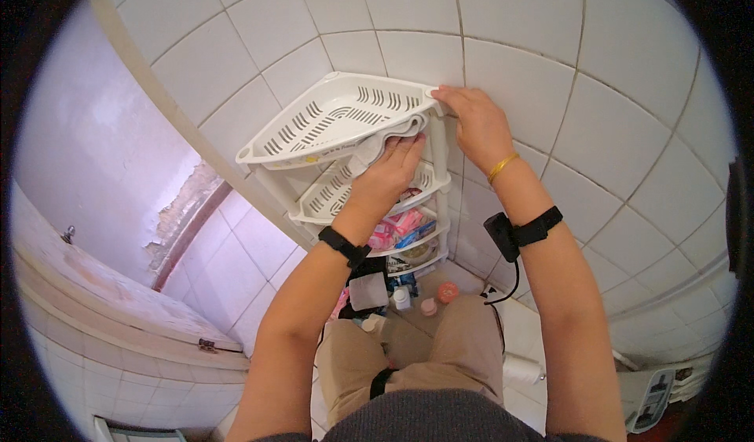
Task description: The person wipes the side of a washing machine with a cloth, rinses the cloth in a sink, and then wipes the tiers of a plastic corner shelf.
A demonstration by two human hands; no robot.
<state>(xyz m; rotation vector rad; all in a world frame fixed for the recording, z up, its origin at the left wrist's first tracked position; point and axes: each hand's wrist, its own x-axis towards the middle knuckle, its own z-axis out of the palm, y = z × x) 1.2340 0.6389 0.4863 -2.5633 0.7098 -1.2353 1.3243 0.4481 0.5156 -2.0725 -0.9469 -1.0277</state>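
Note:
A white plastic corner rack (pixel 302 140) with several slotted tiers stands in the corner in front of me. My left hand (pixel 386 177) presses a white cloth (pixel 364 156) to the front rim of the top tier, near its right end. The fingers are closed over the cloth and hide part of it. At the rack's right front corner, my right hand (pixel 477 124) grips the top tier's edge, thumb and fingertips at the corner cap. The top tier holds nothing. Pink and blue packets (pixel 404 228) lie on a lower tier, partly behind my left hand.
Tiled walls (pixel 518 73) meet behind the rack. On the floor by my knees stand a white bottle (pixel 401 297), an orange-red round container (pixel 448 291) and a grey box-like item (pixel 368 291). A doorway opens at left, beside a door (pixel 118 316) with a latch.

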